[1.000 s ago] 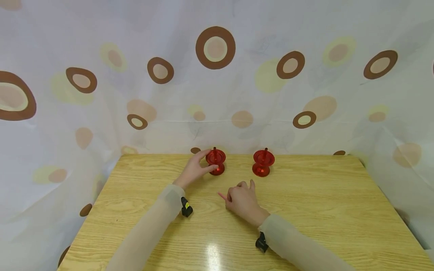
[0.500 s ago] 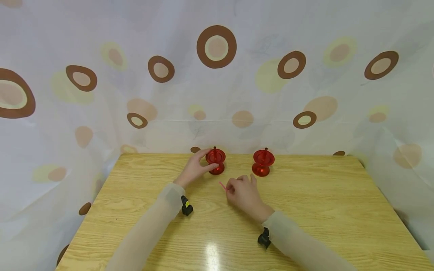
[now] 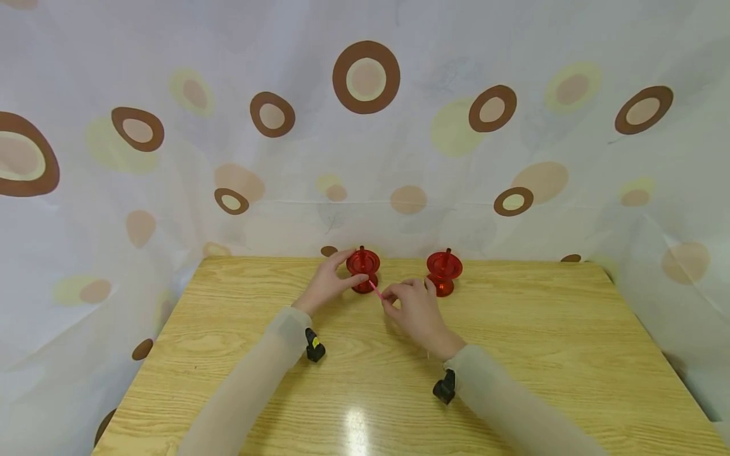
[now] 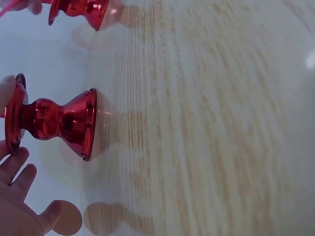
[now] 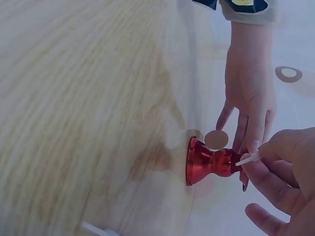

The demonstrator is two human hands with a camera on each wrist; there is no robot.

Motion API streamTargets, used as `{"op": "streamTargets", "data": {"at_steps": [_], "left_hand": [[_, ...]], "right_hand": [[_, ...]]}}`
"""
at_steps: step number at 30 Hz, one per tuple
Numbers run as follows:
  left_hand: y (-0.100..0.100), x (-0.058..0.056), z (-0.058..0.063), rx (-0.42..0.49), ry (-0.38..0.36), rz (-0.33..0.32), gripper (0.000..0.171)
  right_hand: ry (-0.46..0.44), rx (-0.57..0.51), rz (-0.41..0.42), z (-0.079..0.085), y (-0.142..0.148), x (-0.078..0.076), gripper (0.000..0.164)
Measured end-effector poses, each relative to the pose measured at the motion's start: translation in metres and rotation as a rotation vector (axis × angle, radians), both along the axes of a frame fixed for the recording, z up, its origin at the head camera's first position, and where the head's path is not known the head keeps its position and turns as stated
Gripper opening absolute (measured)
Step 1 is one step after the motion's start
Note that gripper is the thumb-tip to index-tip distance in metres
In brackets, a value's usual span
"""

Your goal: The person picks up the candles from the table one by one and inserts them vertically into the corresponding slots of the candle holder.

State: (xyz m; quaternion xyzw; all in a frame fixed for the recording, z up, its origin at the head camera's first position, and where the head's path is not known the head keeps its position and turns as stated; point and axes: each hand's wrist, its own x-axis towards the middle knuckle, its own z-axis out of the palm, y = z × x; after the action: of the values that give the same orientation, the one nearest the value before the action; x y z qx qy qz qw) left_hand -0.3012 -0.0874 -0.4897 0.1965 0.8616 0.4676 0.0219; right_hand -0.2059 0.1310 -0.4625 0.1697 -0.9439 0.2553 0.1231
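Two shiny red candle holders stand upright near the table's back edge. Each has a wide dish, a central post, a narrow waist and a flared foot. My left hand [image 3: 326, 285] holds the dish rim of the left candle holder [image 4: 59, 120] between thumb and fingers. The right candle holder [image 3: 444, 265] stands apart, just beyond my right hand [image 3: 419, 313]. Thumb and forefinger of that hand pinch a thin pink stick [image 3: 376, 290], whose tip points up toward the left holder. Whether the tip touches it, I cannot tell.
The wooden table [image 3: 319, 399] ends behind the holders at a white patterned curtain [image 3: 399, 158], which also hangs along both sides. A small thin whitish piece [image 5: 98, 229] shows at the bottom of the right wrist view; its kind is unclear.
My right hand has moved forward, away from me, bringing the pink stick close to the left candle holder. My left hand keeps its hold in the same place.
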Motion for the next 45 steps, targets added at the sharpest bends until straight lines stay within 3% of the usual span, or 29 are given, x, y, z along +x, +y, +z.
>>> {"op": "streamTargets", "data": {"at_steps": [8,14,18,26,32,45], "left_hand": [[-0.001,-0.003,-0.004,0.024,-0.014,-0.016,0.079],[-0.001,-0.005,-0.005,0.040,-0.006,-0.015,0.079],[0.000,-0.006,-0.005,0.036,0.003,-0.018,0.078],[0.001,-0.008,-0.008,0.054,0.004,-0.020,0.076],[0.000,-0.008,-0.010,0.063,-0.012,-0.014,0.076],[0.000,-0.007,-0.006,0.061,-0.020,-0.026,0.074]], "right_hand": [[0.058,-0.069,0.020,0.005,-0.001,-0.010,0.005],[0.076,-0.185,0.035,0.009,0.000,-0.023,0.009],[0.041,-0.234,0.052,0.012,0.000,-0.033,0.009],[-0.114,-0.319,0.069,0.026,-0.002,-0.051,0.015],[-0.138,-0.378,0.101,0.032,-0.005,-0.063,0.018],[-0.191,-0.422,0.060,0.042,-0.014,-0.078,0.024]]}}
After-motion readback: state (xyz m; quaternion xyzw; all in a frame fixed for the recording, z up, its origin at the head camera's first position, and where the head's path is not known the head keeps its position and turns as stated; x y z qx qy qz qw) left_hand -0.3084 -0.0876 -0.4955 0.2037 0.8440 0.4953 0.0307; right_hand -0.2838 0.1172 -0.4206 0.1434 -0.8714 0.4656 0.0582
